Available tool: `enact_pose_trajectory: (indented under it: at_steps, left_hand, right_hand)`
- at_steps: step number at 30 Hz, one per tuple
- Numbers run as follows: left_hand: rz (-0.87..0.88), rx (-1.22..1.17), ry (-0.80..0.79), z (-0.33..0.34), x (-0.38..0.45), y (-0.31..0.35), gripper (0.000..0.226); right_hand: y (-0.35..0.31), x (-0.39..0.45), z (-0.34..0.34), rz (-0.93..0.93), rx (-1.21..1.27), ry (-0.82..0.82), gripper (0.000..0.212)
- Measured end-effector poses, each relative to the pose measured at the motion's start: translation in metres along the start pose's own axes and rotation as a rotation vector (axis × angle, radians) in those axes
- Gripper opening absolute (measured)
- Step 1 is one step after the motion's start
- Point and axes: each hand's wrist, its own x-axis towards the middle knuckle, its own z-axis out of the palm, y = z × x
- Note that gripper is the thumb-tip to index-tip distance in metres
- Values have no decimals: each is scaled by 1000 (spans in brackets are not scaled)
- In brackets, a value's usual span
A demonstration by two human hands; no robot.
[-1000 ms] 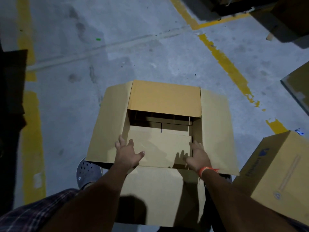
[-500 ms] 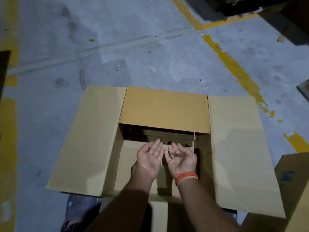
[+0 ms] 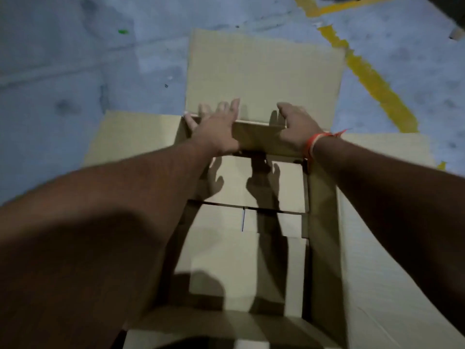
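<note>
- The concrete floor [image 3: 75, 71] was grey and stained and filled the upper part of the head view.
- The cardboard box [image 3: 324, 235] stood open on this floor, directly below the camera, between the person's two forearms.
- The right side flap [image 3: 382, 222] was folded outward and lay spread to the right of the opening.
- The far flap [image 3: 264, 76] was folded outward, away from the person, with its face turned up over the floor.
- The left side flap [image 3: 136, 139] was folded outward; the left forearm covered most of it.
- The bottom panels [image 3: 251, 182] inside the box overlapped one another, and the shadows of both arms fell across them.
- A yellow floor line [image 3: 372, 79] ran diagonally past the right corner of the far flap.
- The left hand [image 3: 216, 129] lay across the fold of the far flap at its left end. Its fingers were straight, slightly spread and pressed flat on the flap.
- The right hand [image 3: 297, 129] lay across the same fold, further right and apart from the left hand. Its fingers bent over the edge; blur hid the fingertips, so whether it gripped the flap cannot be told.
- An orange wristband [image 3: 314, 144] circled the right wrist.
- A green speck [image 3: 123, 32] lay on the floor, well apart from the box.
</note>
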Motion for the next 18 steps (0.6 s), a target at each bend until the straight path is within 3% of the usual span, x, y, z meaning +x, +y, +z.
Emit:
enact_pose_trajectory:
  at_steps: [5, 9, 13, 18]
  left_hand:
    - [-34, 215, -99, 19, 3, -35, 116]
    - [-108, 204, -1, 20, -17, -42, 124]
    - [-402, 112, 153, 47, -88, -63, 123]
    - [-472, 72, 38, 79, -165, -89, 116]
  right_hand:
    - [12, 1, 31, 57, -24, -113, 88]
    - [7, -14, 38, -8, -54, -34, 97]
    - [1, -81, 80, -66, -11, 68, 89]
    - [-8, -183, 150, 16, 233, -92, 93]
